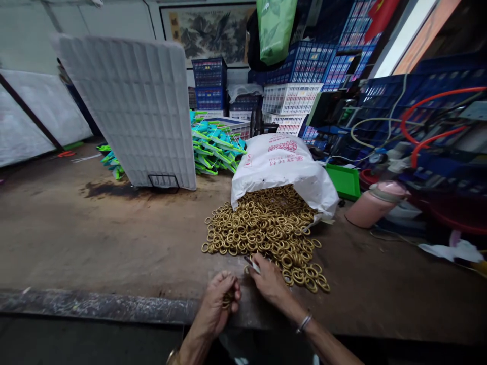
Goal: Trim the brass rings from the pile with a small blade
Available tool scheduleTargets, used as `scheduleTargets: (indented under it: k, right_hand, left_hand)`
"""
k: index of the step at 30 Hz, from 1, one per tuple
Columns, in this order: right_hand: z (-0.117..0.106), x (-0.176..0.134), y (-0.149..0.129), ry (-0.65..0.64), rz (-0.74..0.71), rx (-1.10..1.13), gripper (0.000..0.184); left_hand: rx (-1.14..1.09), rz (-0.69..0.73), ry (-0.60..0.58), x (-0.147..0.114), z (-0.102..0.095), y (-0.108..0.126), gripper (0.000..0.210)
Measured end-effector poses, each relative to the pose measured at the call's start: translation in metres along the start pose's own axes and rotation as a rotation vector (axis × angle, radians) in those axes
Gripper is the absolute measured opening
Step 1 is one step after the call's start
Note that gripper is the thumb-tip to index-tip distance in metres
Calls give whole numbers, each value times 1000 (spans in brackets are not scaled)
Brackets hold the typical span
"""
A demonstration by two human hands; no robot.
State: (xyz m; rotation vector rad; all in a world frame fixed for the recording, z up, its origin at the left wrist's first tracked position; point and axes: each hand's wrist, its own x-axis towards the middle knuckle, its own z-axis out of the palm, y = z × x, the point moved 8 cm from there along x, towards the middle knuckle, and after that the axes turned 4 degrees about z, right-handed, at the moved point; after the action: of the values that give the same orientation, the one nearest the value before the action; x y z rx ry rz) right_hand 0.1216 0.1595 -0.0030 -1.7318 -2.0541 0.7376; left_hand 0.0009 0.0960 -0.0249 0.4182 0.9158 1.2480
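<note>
My left hand [220, 300] is closed at the table's front edge, with a few gold-coloured rings [227, 299] showing between its curled fingers. To its right, my right hand [269, 280] is shut on a slim, pale tool with a dark tip [248, 260]; its exact kind is too small to tell. A ring lies by the fingertips of that hand. Just beyond both hands spreads a large heap of matching gold rings [262, 228]. The heap spills from the mouth of a white woven sack [277, 159] with red print, which lies on its side.
A tall white padded panel [133, 111] stands on the brown table [95, 238] at left. Behind it are bright green and blue plastic pieces [216, 147]. A pink bottle [375, 205] and a green tray [343, 181] are at right. Stacked crates [291, 99] fill the back.
</note>
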Motion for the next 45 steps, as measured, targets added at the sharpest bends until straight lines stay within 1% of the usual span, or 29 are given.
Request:
scheduleTargets:
  k: [2,4,6,7,9,11,13,15,17,19,21,24,26,28,29,31,33,34,37,40,43,45]
  right_hand:
    - [-1,-1,0,-67,47,217,9]
    - [3,-3,0,-144,96,425,9]
    - [10,-7,1,-229,159,600,7]
    - [15,-10,1,-274,200,672,8]
    - [23,-18,0,-363,280,793,10]
    - [29,-24,-3,-433,345,877,13]
    - [30,-28,-6,-452,378,909,15]
    - [25,-27,-8,-406,354,869,19]
    - [17,-23,-11,-321,271,770,24]
    - [10,-21,-16,-248,180,662,25]
    - [6,-19,-19,-204,134,585,22]
    - [5,-19,-20,-174,120,525,20]
    - [7,-19,-22,-197,105,533,20]
    - [9,-19,-22,-226,100,546,23]
    - [8,-18,-20,-219,104,532,25]
    - [3,-17,-16,-150,96,442,27]
    - [-2,-18,-18,-85,44,313,23]
    - [-3,-19,-21,-79,5,252,21]
    - [2,-26,-31,-152,-66,106,15]
    - [7,-31,-35,-205,-69,-26,21]
    - [9,-32,-36,-217,-90,-154,29]
    - [11,-31,-33,-208,-113,-231,31]
  left_hand:
    - [232,127,39,1,1,10,20]
    - [423,275,61,0,4,21,17]
    - [513,399,19,-2,11,28,17]
    - [530,437,-14,-3,15,29,17]
    - [552,467,-69,-5,19,28,18]
    - [603,478,-100,-7,22,27,16]
    - [666,480,-117,-8,24,28,13]
    - [696,463,-118,-9,25,28,16]
    - [676,437,-91,-9,23,28,19]
    - [637,387,-66,-7,21,25,20]
    - [589,270,-55,-4,17,16,23]
    - [511,70,-58,-2,11,-3,30]
    - [449,20,-71,-3,10,-10,32]
    - [381,28,-82,-4,9,-10,32]
    - [346,38,-83,-4,9,-10,33]
    - [295,49,-74,-5,7,-9,33]
    - [286,60,-53,-6,6,-7,34]
    - [294,66,-43,-6,6,-6,34]
    - [308,80,-15,-6,9,1,36]
    - [324,91,-3,-6,13,7,38]
    - [381,135,-3,-8,12,11,37]
    - [395,135,-7,-10,9,9,36]
